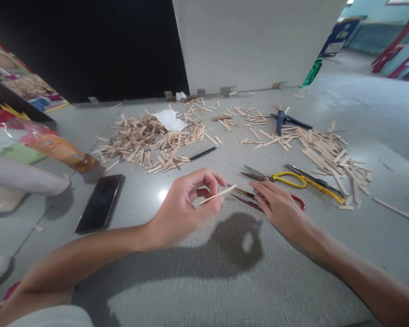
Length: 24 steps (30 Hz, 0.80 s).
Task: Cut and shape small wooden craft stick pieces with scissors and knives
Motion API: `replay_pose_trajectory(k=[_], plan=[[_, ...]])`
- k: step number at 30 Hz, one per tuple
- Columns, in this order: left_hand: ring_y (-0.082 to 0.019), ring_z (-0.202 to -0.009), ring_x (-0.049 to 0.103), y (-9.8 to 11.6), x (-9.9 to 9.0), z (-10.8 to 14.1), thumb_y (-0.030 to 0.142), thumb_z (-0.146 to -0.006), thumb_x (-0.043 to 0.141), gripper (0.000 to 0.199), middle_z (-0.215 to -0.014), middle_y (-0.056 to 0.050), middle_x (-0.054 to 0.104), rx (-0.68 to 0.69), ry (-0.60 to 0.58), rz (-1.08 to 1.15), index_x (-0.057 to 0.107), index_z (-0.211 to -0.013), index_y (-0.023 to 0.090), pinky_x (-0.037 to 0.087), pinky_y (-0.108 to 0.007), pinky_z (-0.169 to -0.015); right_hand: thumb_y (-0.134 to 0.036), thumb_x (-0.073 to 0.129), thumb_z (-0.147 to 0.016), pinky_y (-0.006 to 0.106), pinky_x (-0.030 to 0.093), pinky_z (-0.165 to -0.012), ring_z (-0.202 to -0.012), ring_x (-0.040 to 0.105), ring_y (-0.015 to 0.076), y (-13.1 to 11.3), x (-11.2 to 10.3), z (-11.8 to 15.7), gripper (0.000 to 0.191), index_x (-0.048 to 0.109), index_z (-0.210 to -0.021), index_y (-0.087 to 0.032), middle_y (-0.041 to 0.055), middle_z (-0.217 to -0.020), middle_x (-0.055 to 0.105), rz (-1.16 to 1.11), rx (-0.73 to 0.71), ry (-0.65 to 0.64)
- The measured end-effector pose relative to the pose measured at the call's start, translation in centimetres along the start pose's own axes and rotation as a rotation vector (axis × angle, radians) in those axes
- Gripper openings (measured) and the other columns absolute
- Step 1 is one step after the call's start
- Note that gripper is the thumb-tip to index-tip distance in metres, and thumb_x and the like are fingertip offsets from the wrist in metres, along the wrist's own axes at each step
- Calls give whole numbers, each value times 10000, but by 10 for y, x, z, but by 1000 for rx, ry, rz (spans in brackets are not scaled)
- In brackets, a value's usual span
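A thin, pale wooden stick (222, 194) is pinched between the thumb and fingers of my left hand (184, 209), held slanting above the grey floor. My right hand (283, 210) lies low over a pair of red-handled scissors (299, 201), its fingers stretched out and partly covering them. Slim blades or tools (245, 194) stick out to the left from under those fingers; their exact kind is hard to make out. Just beyond sit yellow-handled scissors (289, 179), blades partly spread, beside a yellow and black utility knife (315, 182).
Heaps of wooden sticks and scraps (146, 141) spread across the back, with more sticks (330, 156) at the right. Dark blue cutters (282, 120), a black pen (204, 153), a phone (101, 204) and an orange bottle (59, 147) lie around. Another person's limb (23, 175) reaches in at left.
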<state>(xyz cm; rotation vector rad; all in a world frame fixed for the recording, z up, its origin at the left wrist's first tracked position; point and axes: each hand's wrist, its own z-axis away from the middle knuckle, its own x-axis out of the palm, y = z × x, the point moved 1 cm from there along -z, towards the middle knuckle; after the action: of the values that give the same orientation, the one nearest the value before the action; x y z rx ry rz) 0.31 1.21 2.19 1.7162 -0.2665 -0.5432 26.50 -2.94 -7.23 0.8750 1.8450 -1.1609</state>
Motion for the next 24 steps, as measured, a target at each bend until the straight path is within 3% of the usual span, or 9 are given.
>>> replay_pose_trajectory(k=[2,6,9,12,17,19,22,24], plan=[[-111,-838,706,0,0,1,197,-908,717,188,-1076,-56,792,-9,-7,43,570,-791,190,604,-247,-816,-192,445,-1086,469,634,-984,-1105,767,313,3,-6,-4,398,740,-1352,-186,175,-1204,794,85,23,27],[-99,-706,703,-2,1,2,202,-979,692,143,-844,-2,756,-5,-32,129,575,-898,194,582,-203,-657,-53,467,-980,476,607,-936,-1089,738,347,27,-36,-11,431,780,-1262,-145,217,-1246,773,521,279,-49],[-98,-652,685,-3,3,2,235,-1026,656,116,-796,30,675,-15,-37,173,566,-966,194,580,-190,-565,-16,485,-912,545,571,-818,-1021,724,448,54,-63,-12,357,804,-1063,-73,312,-1103,767,652,448,-32],[-112,-563,691,-4,4,4,317,-1086,602,148,-807,43,665,-54,-72,238,497,-1051,218,546,-189,-439,-50,474,-954,499,527,-755,-972,730,449,69,-75,-13,323,796,-973,-57,331,-989,759,693,551,-19],[-107,-500,665,-5,4,5,369,-1120,563,189,-782,67,650,-83,-90,294,428,-1144,239,522,-172,-397,-145,447,-1042,429,534,-843,-976,744,340,59,-63,-22,339,785,-1054,-133,206,-1056,781,533,356,3],[-100,-513,652,-4,4,5,359,-1107,586,206,-786,66,638,-75,-77,294,432,-1163,234,524,-167,-406,-181,495,-1042,397,552,-843,-930,749,303,55,-56,-22,284,777,-1023,-163,155,-1014,782,450,299,-63],[-91,-553,644,-4,5,5,299,-1060,649,261,-837,58,622,-65,-34,276,452,-1213,224,538,-164,-430,-148,624,-941,395,569,-878,-968,751,308,54,-49,-14,144,753,-1002,-165,146,-1015,773,386,229,-212],[-86,-578,634,-3,6,5,267,-1034,672,278,-854,53,601,-57,-20,246,486,-1232,208,549,-165,-449,-75,648,-853,407,568,-888,-1015,746,328,56,-44,-7,190,734,-994,-168,168,-1069,768,415,218,-245]])
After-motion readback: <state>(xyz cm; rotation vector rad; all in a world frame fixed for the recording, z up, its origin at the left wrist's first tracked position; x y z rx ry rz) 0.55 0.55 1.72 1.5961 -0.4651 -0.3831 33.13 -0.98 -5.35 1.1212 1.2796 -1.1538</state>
